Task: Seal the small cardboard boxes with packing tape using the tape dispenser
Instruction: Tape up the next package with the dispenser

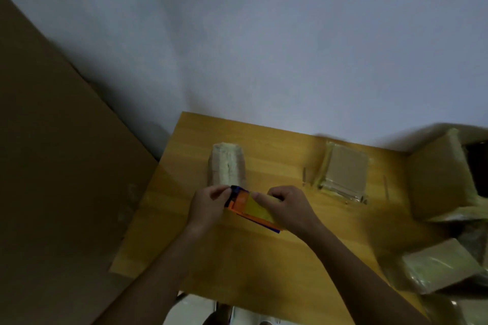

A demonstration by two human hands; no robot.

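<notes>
Both hands meet on the tape dispenser (pixel 245 206), orange and blue with a yellowish tape roll, low over the wooden table (pixel 264 266). Left hand (pixel 210 203): fingers curled, pinching the dispenser's dark front end. Right hand (pixel 286 206): fingers curled over the roll side, thumb along the tape.

Just beyond the left hand's fingers, a small tape-wrapped box (pixel 227 163) lies lengthwise on the table. Further right of the right hand, apart from it, a second small box (pixel 344 171) in shiny tape. Large open carton (pixel 438 179) at far right; another taped box (pixel 441 266) below it. Flat cardboard sheet (pixel 52 166) leans left of the table.
</notes>
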